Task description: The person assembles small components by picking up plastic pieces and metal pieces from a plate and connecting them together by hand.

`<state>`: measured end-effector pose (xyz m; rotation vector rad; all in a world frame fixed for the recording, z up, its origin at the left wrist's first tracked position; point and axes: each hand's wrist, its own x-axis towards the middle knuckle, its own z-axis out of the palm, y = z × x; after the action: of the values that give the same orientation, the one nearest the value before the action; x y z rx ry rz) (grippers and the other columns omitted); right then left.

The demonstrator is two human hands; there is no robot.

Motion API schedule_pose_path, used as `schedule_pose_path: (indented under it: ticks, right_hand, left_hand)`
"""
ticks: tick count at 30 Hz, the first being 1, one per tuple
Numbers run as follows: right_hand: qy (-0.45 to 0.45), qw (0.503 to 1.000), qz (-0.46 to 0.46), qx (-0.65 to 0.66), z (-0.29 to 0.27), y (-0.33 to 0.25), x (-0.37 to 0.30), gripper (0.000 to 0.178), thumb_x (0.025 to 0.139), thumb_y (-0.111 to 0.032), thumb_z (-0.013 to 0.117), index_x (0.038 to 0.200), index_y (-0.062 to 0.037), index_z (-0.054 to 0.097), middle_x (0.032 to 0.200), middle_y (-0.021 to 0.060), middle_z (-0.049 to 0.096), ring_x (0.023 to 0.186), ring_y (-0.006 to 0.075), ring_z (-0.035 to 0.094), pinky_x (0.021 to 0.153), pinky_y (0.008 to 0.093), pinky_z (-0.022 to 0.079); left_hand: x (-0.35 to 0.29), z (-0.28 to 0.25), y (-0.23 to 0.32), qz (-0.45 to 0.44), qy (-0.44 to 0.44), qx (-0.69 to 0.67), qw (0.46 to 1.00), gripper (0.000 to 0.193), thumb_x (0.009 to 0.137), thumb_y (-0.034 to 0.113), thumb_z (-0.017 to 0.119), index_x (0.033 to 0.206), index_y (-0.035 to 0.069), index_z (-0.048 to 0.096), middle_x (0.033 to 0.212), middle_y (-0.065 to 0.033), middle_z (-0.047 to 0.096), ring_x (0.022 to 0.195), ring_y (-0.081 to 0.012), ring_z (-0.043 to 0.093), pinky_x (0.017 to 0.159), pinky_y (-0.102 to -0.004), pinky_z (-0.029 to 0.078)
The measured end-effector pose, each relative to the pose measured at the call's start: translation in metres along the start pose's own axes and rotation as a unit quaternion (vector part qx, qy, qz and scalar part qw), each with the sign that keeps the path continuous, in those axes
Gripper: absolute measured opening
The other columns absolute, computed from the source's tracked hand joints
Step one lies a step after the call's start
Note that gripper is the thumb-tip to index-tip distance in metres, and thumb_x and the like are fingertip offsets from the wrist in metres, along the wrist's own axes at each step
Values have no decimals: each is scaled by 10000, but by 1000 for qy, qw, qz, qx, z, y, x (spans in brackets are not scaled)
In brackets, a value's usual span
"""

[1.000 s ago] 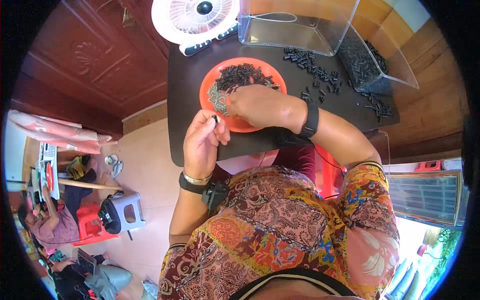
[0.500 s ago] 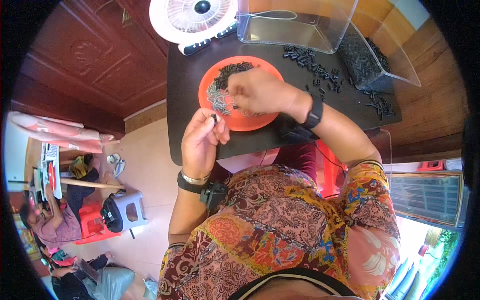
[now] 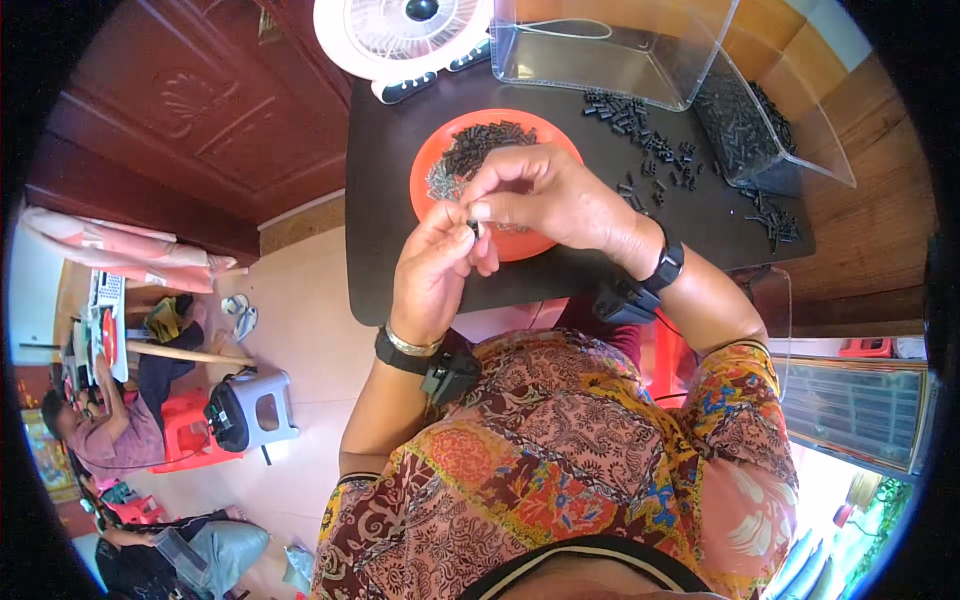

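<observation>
My left hand (image 3: 435, 265) pinches a small black cylindrical piece (image 3: 474, 229) between thumb and fingertips, above the near edge of a round orange-red plate (image 3: 419, 178). Right beside it, the thumb and forefinger of my right hand (image 3: 565, 205) are pressed together at the top of the black piece. Whatever they hold there is too small and hidden to make out. On the plate lie a heap of similar black pieces (image 3: 488, 146) and a pile of small silvery metal parts (image 3: 442, 182). My right hand covers part of the plate.
On the dark table (image 3: 385, 240), loose black pieces (image 3: 640, 130) lie right of the plate. A clear bin (image 3: 600, 78) stands behind; another clear bin (image 3: 740, 135) holds many black pieces. A white fan (image 3: 420, 35) sits far left. Another person (image 3: 120, 430) sits at left.
My right hand has come from over the silvery parts to meet my left hand at the black piece. The whole view has shifted slightly.
</observation>
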<state>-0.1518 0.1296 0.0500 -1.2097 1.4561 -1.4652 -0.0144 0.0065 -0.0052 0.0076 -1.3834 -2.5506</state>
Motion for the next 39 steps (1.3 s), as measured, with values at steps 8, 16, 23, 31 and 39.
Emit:
schedule_pose_path:
  ticks: [8, 16, 23, 31, 39]
  right_hand:
    - [14, 992, -61, -114, 7, -2, 3, 37, 872, -27, 628, 887, 2, 646, 800, 23, 616, 785, 96, 596, 723, 268, 477]
    - [19, 933, -191, -305, 15, -5, 9, 38, 809, -78, 635, 815, -41, 643, 768, 56, 611, 729, 221, 636, 662, 333, 511]
    - [54, 787, -227, -571, 7, 2, 6, 142, 780, -147, 647, 909, -113, 696, 886, 53, 630, 857, 257, 587, 734, 368, 493]
    - [-17, 815, -98, -571, 1, 40, 13, 105, 788, -159, 611, 828, -100, 688, 859, 106, 651, 854, 299, 614, 720, 426, 502]
    - [-27, 771, -17, -636, 15, 39, 21, 139, 768, -100, 589, 860, -61, 686, 847, 177, 658, 816, 353, 647, 710, 457, 504]
  left_hand:
    - [-2, -4, 4, 3, -5, -15, 1000, 166, 918, 230, 559, 905, 74, 504, 798, -29, 538, 726, -158, 554, 664, -270, 423]
    - [-6, -10, 7, 17, 0, -46, 999, 167, 917, 212, 552, 950, 52, 517, 785, -33, 533, 725, -157, 546, 662, -271, 419]
    - [-11, -21, 8, 47, 28, -110, 992, 132, 929, 174, 519, 929, 44, 496, 780, -47, 531, 713, -165, 523, 669, -273, 411]
    - [-12, -23, 8, 48, 35, -78, 995, 142, 930, 182, 521, 929, 43, 494, 780, -44, 538, 710, -153, 526, 669, -265, 406]
    - [-16, -16, 7, 62, 66, 45, 995, 170, 919, 206, 522, 928, 37, 507, 771, -35, 547, 700, -133, 537, 664, -253, 407]
